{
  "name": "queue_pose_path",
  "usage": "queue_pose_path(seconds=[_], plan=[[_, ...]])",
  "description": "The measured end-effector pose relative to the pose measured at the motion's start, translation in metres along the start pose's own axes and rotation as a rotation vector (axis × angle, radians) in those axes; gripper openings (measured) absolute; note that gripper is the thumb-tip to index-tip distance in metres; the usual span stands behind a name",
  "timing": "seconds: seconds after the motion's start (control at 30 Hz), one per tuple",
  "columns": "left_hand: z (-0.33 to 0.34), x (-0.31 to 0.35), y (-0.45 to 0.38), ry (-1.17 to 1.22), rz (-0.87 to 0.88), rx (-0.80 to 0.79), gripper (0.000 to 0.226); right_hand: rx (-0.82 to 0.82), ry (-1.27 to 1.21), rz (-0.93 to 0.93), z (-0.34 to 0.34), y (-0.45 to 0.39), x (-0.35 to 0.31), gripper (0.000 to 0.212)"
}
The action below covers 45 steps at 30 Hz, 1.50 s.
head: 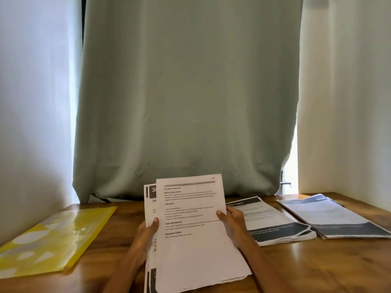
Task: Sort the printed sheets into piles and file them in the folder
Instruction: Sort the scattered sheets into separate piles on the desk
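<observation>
Sheets [190, 225] — white pages of black text under bold headings, fanned over a page bearing a dark block — stood upright above the table [296, 267], pinched by the left hand [148, 229] and right hand [232, 223]; the yellow folder [53, 240] lay left, two piles [275, 225] right.

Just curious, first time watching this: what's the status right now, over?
Both hands, left hand and right hand, grip the held sheets. Two piles lie right; yellow folder left, not yet filled. Nothing in the way.
</observation>
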State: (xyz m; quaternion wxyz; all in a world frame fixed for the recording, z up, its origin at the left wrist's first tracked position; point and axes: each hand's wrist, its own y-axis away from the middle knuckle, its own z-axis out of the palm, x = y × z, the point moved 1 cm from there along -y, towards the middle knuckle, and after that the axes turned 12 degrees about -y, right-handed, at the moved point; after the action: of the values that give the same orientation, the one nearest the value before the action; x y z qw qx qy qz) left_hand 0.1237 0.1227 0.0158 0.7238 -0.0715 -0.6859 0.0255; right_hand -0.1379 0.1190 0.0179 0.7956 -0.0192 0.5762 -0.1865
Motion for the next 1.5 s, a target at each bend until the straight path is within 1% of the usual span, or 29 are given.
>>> queue_pose_path(seconds=[0.1,0.2,0.33,0.4,0.47,0.53,0.6,0.67,0.73,0.83,0.93,1.03,1.13,1.3,1.37,1.43,1.5], plan=[[-0.001,-0.004,-0.003,0.009,0.035,-0.005,0.023,-0.027,0.02,-0.021,0.0,-0.002,-0.001,0.016],[-0.004,-0.008,-0.008,0.015,0.064,0.021,0.022,-0.055,0.038,0.004,0.0,-0.004,0.001,0.014],[-0.006,-0.011,-0.01,0.017,0.084,0.076,0.015,-0.067,0.068,0.032,0.002,-0.007,0.004,0.019],[-0.007,-0.01,-0.009,-0.002,0.079,0.084,0.014,-0.061,0.08,0.027,0.003,-0.008,0.004,0.017],[-0.008,-0.007,-0.006,-0.016,0.085,0.06,0.016,-0.016,0.099,-0.019,0.003,-0.005,0.003,0.016],[-0.01,-0.008,0.0,-0.013,0.09,0.033,0.016,0.078,0.171,-0.115,0.0,0.004,-0.002,0.015],[-0.015,-0.009,0.007,0.001,0.094,0.042,0.016,0.166,0.273,-0.204,-0.006,0.012,-0.004,0.01],[-0.024,-0.011,0.013,-0.008,0.102,0.073,0.017,0.183,0.391,-0.264,-0.014,0.018,-0.003,0.009],[-0.04,-0.01,0.019,-0.023,0.114,0.107,0.02,0.202,0.532,-0.291,-0.02,0.023,-0.003,0.015],[-0.066,-0.014,0.024,0.01,0.092,0.177,0.026,0.277,0.763,-0.282,-0.024,0.028,-0.005,0.032],[-0.088,-0.016,0.027,0.077,0.071,0.256,0.036,0.273,0.833,-0.241,-0.025,0.031,-0.004,0.035],[-0.097,-0.017,0.029,0.096,0.05,0.3,0.036,0.268,0.958,-0.22,-0.027,0.031,-0.003,0.036],[-0.098,-0.014,0.032,0.11,0.051,0.299,0.036,0.243,1.124,-0.194,-0.028,0.03,-0.002,0.035],[-0.098,-0.013,0.032,0.118,0.014,0.31,0.036,0.222,1.224,-0.094,-0.031,0.022,0.004,0.04],[-0.098,-0.01,0.034,0.142,0.023,0.307,0.032,0.219,1.295,-0.068,-0.028,0.023,0.004,0.046],[-0.1,-0.006,0.035,0.198,0.04,0.295,0.026,0.235,1.377,-0.103,-0.023,0.026,0.003,0.053],[-0.103,-0.005,0.033,0.254,0.011,0.308,0.03,0.241,1.353,-0.198,-0.017,0.028,-0.001,0.056]])
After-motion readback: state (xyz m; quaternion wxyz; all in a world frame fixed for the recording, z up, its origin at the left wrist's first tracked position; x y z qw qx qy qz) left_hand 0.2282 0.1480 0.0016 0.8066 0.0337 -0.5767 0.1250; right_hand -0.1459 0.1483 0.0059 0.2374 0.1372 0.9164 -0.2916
